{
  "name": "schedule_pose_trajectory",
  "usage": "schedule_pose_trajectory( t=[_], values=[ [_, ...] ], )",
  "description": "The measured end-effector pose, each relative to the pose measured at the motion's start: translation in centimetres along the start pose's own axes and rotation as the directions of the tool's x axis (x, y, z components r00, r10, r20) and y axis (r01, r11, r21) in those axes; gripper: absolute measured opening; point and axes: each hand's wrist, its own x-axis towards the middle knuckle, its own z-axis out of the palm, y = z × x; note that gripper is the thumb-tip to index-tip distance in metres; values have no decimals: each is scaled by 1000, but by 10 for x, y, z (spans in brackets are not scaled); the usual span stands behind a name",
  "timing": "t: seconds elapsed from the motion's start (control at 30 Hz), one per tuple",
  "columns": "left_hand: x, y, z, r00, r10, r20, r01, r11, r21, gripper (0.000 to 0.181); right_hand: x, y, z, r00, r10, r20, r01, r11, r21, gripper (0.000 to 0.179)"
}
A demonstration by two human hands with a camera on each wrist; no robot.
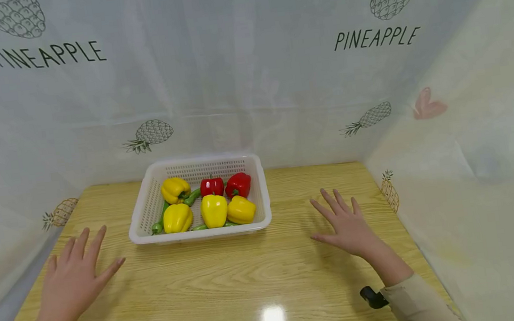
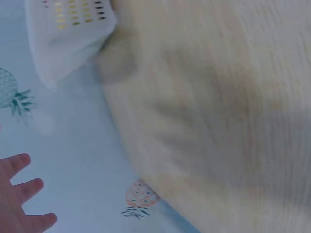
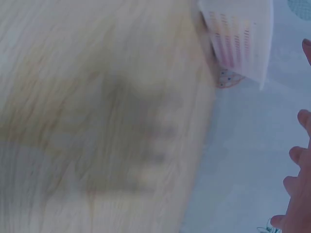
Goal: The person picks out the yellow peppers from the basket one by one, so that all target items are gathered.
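A white perforated plastic basket (image 1: 134,226) sits at the back of the wooden table, left of centre. Yellow bell peppers (image 1: 178,218) fill its front and left side, and two red bell peppers (image 1: 238,185) lie at its back right. Green chili peppers (image 1: 156,227) show partly beneath them. My left hand (image 1: 71,279) is spread left of the basket, apart from it and holding nothing. On the other side, my right hand (image 1: 345,224) has its fingers spread over the table, also bare. Both wrist views show fingertips at the edge and the basket's corner (image 2: 73,43).
A wooden table (image 1: 205,290) stretches out in front of the basket. White curtains printed with pineapples (image 1: 246,76) hang behind it and along both sides. Black straps (image 1: 374,297) sit around the wrists. Light reflects off the table's front.
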Motion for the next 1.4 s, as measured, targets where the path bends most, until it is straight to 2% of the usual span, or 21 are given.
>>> schedule_pose_trajectory(
  t=[0.13, 0.27, 0.4, 0.6, 0.77, 0.93, 1.2, 1.4],
  values=[
    [1, 8, -8, 1000, -7, -4, 7, 1000, -23, 94, 7, -6, -2, 1000, -7, -16, 8, 999, 54, 89],
    [3, 18, -15, 1000, -13, 20, 15, 997, -76, 92, 18, -14, -4, 998, -24, -52, 29, 993, 111, 92],
    [5, 28, -19, 998, -41, 54, 48, 990, -131, 89, 31, -25, -8, 997, -30, -70, 41, 987, 157, 96],
    [8, 36, -17, 989, -73, 127, 99, 972, -214, 85, 49, -41, -16, 994, -44, -101, 64, 978, 197, 92],
    [8, 43, -12, 975, -104, 195, 158, 946, -284, 84, 65, -53, -20, 994, -61, -93, 83, 962, 262, 87],
    [7, 51, -6, 964, -159, 214, 233, 894, -383, 83, 82, -64, -24, 995, -68, -66, 88, 929, 359, 83],
    [11, 61, 3, 946, -239, 217, 321, 772, -549, 79, 112, -79, -23, 994, -100, 54, 63, 879, 473, 77],
    [17, 65, 9, 921, -267, 284, 389, 687, -614, 81, 135, -89, -23, 977, -171, 125, 83, 854, 513, 72]
  ],
)
